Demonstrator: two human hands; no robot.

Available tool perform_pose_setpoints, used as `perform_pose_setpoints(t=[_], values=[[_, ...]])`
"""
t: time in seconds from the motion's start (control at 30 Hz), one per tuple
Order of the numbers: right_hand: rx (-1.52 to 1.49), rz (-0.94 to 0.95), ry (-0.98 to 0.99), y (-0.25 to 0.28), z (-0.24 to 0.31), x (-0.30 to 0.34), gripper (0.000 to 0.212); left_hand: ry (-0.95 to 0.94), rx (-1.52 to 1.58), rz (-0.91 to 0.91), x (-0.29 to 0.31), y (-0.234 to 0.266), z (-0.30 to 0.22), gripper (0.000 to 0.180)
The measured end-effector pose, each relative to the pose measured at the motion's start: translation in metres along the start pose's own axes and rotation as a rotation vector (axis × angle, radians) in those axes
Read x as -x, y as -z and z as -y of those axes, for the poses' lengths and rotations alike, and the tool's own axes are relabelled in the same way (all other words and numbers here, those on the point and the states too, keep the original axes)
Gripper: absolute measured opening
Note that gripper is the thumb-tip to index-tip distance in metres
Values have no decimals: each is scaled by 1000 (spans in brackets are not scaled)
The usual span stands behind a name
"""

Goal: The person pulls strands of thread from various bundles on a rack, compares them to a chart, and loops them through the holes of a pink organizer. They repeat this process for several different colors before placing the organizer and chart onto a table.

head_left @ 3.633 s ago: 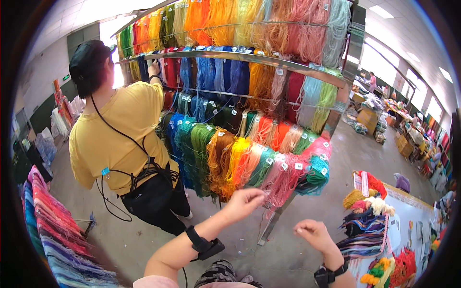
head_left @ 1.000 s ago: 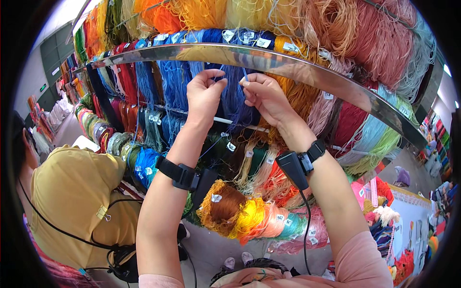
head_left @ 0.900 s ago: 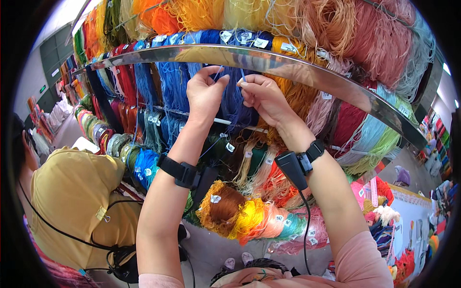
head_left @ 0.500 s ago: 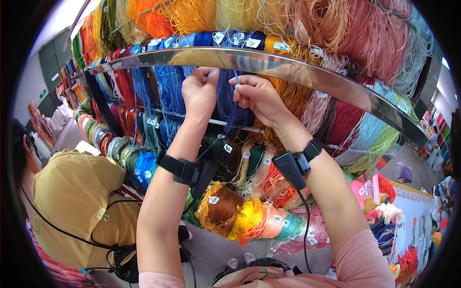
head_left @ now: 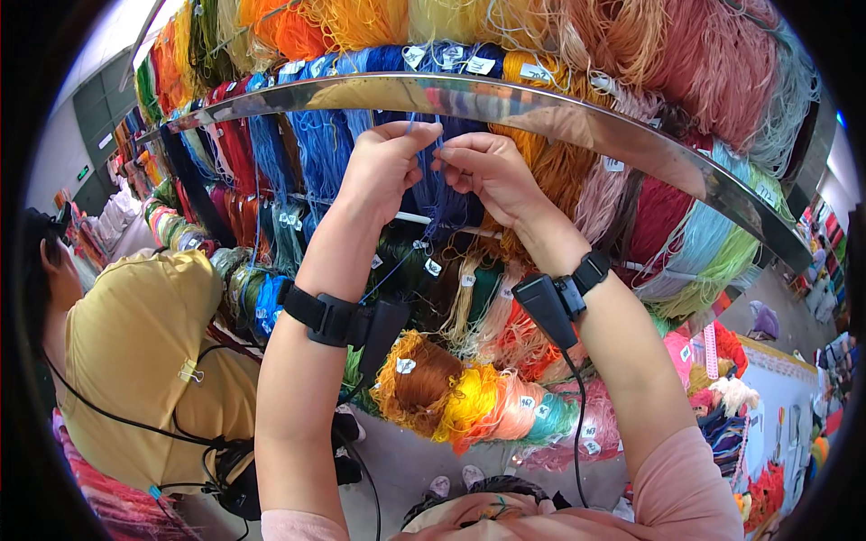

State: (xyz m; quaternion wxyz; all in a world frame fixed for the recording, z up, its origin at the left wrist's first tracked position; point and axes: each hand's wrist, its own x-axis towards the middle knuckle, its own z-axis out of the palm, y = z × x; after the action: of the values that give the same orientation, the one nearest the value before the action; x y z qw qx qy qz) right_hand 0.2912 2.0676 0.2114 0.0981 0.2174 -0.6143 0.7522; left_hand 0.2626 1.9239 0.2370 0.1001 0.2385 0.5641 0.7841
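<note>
Yarn, a thin blue strand, shows at the top of the left hand, beside the lower edge of the metal rail and in front of the dark blue hank. The left grip is together, thumb and forefinger clamped on the strand. The right hand is just beside it, its thumb and forefinger drawn in toward each other; whether any yarn lies between them is too small to tell.

The strand should handle as something very light, limp and soft, with no stiffness of its own, so it would bend wherever it is left unsupported. It looks smooth enough to slide through a loose pinch, and thin enough that a hard jerk might fray or snap it. The best hold is probably between the pads of thumb and forefinger, close to the part being worked, with light, even tension.

The dark blue hank, hanging below the rail, would shift as a soft bundle; gathering it with the whole hand high up seems safer than plucking at its loose lower threads, which could snag. The golden-brown hank hangs close beside the right hand, so stray fibres might catch there too.
</note>
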Motion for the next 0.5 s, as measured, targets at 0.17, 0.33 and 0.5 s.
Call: perform_pose_setpoints(t=[0.17, 0.33, 0.5], values=[[29, -5, -9, -4, -1, 0, 10, 40, 10, -42, -1, 5, 2, 16], [-29, -9, 5, -4, 0, 0, 15, 38, 263, 91, 8, 6, 5, 19], [-16, 12, -2, -5, 3, -1, 18, -8, 209, 157, 22, 13, 13, 20]])
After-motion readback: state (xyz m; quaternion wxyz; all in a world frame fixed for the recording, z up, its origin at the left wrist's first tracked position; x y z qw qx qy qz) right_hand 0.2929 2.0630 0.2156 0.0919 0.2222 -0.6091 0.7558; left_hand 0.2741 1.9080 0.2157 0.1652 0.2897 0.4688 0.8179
